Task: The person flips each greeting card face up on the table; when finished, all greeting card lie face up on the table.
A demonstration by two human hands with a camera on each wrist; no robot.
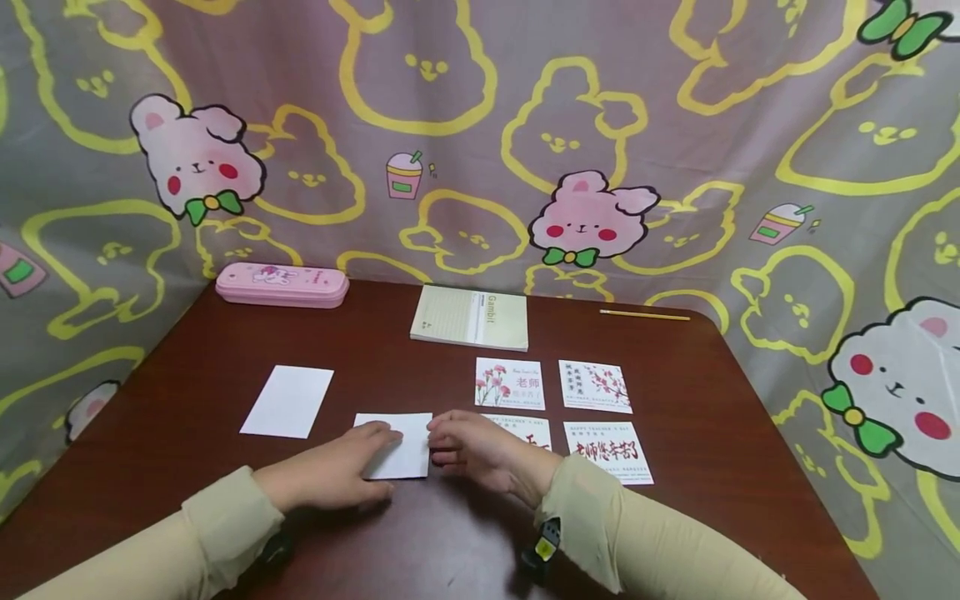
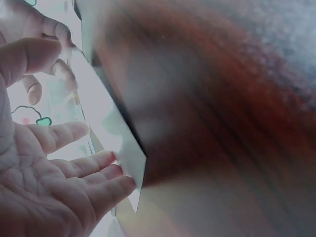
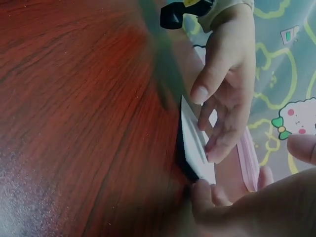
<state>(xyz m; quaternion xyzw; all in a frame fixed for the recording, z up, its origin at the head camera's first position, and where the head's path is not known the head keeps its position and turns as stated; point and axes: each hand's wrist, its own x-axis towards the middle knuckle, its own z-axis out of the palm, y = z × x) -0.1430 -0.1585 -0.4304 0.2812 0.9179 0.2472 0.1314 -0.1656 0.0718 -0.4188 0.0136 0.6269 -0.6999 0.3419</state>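
A person's two hands meet over a blank white card (image 1: pixel 401 450) lying on a dark wooden surface (image 1: pixel 442 550). The left hand (image 1: pixel 333 467) is open, outstretched fingertips touching the card's left side; the right hand (image 1: pixel 483 454), fingers loosely bent, is at its right edge, with no firm grip visible. Uneven pressure from the two sides could twist the card or make it slide. The right wrist hangs over a partly hidden printed card (image 1: pixel 534 433), so a low sweep of the sleeve (image 1: pixel 600 517) might drag that out of place.
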